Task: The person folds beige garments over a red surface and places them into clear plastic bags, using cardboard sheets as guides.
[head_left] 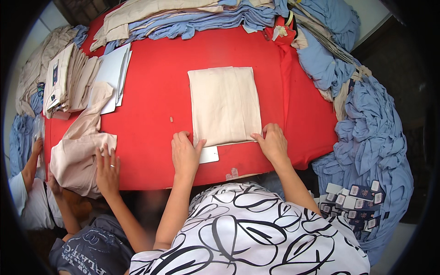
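A folded beige garment (225,105) lies flat on the red-covered table in front of me, its lower edge toward me. My left hand (185,153) rests at its lower left corner, thumb touching the cloth and fingers apart on the table just outside the side edge. At the lower right corner, my right hand (273,144) has the cloth edge between thumb and bent fingers. A white card (209,155) pokes out from under the garment beside my left thumb; the rest of it is hidden.
To my left, a co-worker's hands (108,172) handle a loose beige garment (82,153). Behind it stand folded beige garments (73,82) and white boards (114,73). Blue and beige clothes (192,20) line the far edge. Blue clothes (371,123) and dark tags (357,201) sit at right.
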Motion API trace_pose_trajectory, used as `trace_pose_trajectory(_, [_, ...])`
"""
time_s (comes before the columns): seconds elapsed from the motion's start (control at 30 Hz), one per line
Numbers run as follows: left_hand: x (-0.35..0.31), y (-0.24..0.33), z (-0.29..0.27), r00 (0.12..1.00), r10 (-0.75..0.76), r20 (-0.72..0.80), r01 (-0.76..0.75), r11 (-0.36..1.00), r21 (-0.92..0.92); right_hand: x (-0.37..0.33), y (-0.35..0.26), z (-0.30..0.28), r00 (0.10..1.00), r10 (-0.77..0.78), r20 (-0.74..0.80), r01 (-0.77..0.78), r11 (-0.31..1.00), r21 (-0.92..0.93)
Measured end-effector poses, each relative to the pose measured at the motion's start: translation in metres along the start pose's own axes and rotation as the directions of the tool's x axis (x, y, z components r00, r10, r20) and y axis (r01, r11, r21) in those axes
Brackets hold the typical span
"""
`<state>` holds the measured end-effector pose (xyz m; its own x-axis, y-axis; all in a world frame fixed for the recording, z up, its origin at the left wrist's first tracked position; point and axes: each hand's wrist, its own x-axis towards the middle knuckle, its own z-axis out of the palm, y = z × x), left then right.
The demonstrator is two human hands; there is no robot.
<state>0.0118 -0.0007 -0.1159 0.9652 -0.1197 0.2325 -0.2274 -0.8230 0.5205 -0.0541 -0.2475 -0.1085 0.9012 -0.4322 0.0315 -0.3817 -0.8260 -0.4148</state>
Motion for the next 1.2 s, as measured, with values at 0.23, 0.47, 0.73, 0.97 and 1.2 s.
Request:
trace_pose_trajectory(0.23, [-0.003, 0.001, -0.012, 0.943, -0.190, 0.273, 0.270, 0.916, -0.295, 0.006, -0.008, -0.012, 0.979, 0.144, 0.141, -0.197, 0.837, 0.510])
trace_pose_trajectory(0.47, [0.061, 0.033, -0.133, 0.995, 0.075, 0.069, 0.041, 0.328, -0.944, 0.048, -0.045, -0.146, 0.909, -0.400, 0.113, 0.017, 0.306, 0.952])
trace_pose_trajectory(0.73, [0.148, 0.014, -0.094, 0.994, 0.011, 0.111, 0.075, 0.668, -0.741, 0.164, -0.045, -0.086, 0.883, -0.396, 0.251, 0.107, 0.692, 0.714])
trace_pose_trajectory(0.97, [0.221, -0.023, -0.009, 0.958, -0.184, 0.220, 0.255, 0.896, -0.362, 0.229, -0.055, 0.021, 0.973, -0.150, 0.176, -0.036, 0.651, 0.758])
trace_pose_trajectory(1.2, [0.174, -0.025, 0.012, 0.966, 0.122, -0.226, -0.163, 0.971, -0.174, 0.151, -0.061, 0.018, 0.954, -0.301, -0.009, 0.275, 0.857, 0.435])
